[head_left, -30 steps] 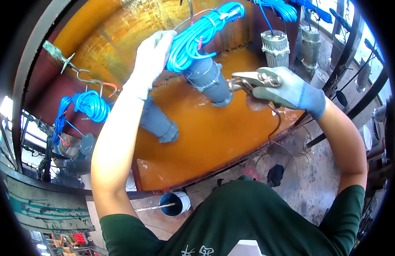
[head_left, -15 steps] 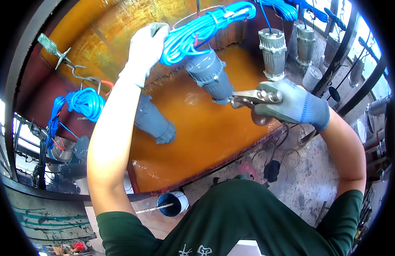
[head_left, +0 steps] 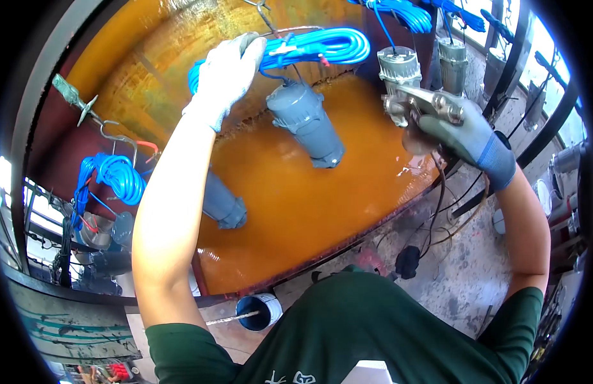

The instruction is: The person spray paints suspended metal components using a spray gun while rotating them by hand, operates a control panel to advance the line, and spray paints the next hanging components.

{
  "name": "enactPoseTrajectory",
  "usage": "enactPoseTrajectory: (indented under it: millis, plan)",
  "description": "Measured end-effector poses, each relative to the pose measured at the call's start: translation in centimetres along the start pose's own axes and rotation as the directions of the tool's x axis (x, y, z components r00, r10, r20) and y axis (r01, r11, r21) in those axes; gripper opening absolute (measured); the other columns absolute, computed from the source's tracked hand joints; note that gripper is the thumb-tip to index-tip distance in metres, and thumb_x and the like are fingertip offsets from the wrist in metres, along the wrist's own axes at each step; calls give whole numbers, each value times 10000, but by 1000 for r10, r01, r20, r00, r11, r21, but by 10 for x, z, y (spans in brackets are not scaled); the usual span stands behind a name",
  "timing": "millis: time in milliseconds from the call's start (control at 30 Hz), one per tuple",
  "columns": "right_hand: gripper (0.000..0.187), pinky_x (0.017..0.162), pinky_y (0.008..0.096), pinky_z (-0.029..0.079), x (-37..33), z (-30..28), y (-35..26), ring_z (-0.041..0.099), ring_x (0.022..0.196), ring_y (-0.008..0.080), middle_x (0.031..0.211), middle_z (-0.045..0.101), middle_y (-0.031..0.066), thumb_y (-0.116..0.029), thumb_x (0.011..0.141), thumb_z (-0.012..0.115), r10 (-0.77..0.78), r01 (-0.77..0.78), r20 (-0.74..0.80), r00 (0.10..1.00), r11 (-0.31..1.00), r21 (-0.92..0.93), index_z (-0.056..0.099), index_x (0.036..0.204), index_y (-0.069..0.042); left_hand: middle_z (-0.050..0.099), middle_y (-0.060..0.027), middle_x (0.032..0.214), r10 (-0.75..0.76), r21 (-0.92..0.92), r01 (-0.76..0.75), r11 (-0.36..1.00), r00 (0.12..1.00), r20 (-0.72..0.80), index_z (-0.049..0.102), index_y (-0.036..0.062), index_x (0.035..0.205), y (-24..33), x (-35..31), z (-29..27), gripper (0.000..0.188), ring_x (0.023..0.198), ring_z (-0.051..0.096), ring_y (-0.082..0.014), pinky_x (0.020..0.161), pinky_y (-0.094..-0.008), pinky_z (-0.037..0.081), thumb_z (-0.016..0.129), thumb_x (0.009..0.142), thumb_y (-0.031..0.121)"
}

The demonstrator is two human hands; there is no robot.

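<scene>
My left hand, in a white glove, is closed around a coil of blue cable that hangs from a hook. Below the coil a grey-painted cylindrical motor or pump hangs tilted in front of an orange-brown surface. My gloved right hand grips a metal spray gun, its nozzle end pointing left and apart from the cylinder. Behind the gun hangs an unpainted metal cylinder, partly covered by it. Another grey cylinder shows beside my left forearm, its upper part hidden.
The orange-brown booth floor ends at a dark red edge. More metal cylinders hang at the right on a dark frame. A second blue coil hangs at the left. A bucket with a stick and a trailing hose are nearer me.
My right hand has drawn the spray gun right and slightly up, away from the grey cylinder. The blue coil has turned in my left hand, and the cylinder has shifted slightly left.
</scene>
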State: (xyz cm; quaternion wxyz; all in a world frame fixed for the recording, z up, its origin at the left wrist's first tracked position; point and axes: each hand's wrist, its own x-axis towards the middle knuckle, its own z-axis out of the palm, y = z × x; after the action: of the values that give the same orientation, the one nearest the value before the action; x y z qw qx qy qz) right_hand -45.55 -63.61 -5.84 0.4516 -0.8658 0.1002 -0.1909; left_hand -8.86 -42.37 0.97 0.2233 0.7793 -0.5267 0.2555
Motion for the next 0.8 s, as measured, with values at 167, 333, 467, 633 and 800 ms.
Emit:
enactPoseTrajectory:
  millis: [167, 333, 467, 633, 800]
  plan:
    - [349, 775, 301, 599, 13, -32, 6, 714, 835, 118, 960, 769, 62, -255, 1018, 764, -84, 88, 39, 996, 989, -123, 700, 1245, 2, 768, -231, 1167, -119, -29, 119, 992, 993, 6, 737, 62, 1283, 8, 8, 7, 562, 1144, 706, -417, 1025, -483, 514, 482, 1089, 524]
    - [387, 802, 278, 584, 23, -41, -5, 697, 864, 105, 947, 756, 58, -301, 1016, 771, -289, 288, 15, 957, 950, -118, 711, 1225, 20, 794, -160, 1072, -226, -159, 235, 959, 971, 71, 744, 31, 1243, 2, 13, 7, 550, 1021, 742, -250, 932, -378, 546, 592, 1063, 528]
    - [358, 680, 277, 612, 30, -27, -18, 750, 713, 123, 810, 763, 65, -278, 1021, 751, -198, 209, 122, 973, 974, -87, 688, 1218, 15, 783, -154, 1005, -230, -171, 241, 955, 970, 78, 737, 8, 1128, -19, 17, 14, 528, 943, 732, -250, 891, -385, 549, 634, 1040, 518]
    - [325, 623, 309, 564, 32, -25, -19, 699, 658, 116, 741, 728, 67, -332, 1018, 750, -167, 192, 120, 979, 950, -247, 680, 1066, -18, 775, -168, 1007, -202, -211, 210, 955, 978, 60, 744, 1, 1126, -19, 21, 16, 465, 915, 727, -259, 859, -378, 555, 650, 1038, 448]
    - [318, 694, 329, 599, 36, -29, -27, 734, 692, 152, 760, 743, 78, -331, 1051, 682, -64, 125, 262, 963, 966, -224, 677, 1134, -24, 793, -113, 996, -267, -290, 297, 910, 954, 137, 773, 2, 1159, -22, 29, 19, 306, 902, 727, -167, 829, -321, 568, 619, 1014, 222]
